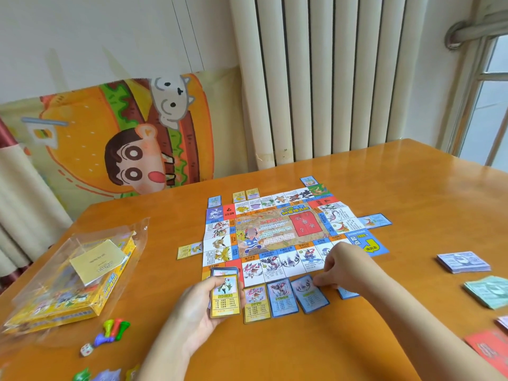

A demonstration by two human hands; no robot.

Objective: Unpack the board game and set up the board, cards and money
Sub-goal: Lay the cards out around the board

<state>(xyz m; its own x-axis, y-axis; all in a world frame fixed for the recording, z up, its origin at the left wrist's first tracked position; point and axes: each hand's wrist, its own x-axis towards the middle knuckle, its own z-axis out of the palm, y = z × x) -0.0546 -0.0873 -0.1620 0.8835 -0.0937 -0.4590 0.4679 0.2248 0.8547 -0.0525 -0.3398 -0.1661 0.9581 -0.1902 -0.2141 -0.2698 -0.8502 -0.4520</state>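
Left hand [203,312] grips a card stack [224,295] while the right hand [339,266] pinches a blue card [310,295] lying beside the board's [275,232] near edge.

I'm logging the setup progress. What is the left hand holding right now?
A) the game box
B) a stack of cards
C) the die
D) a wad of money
B: the left hand grips a stack of cards, a yellow-bordered one on top; the die lies on the table.
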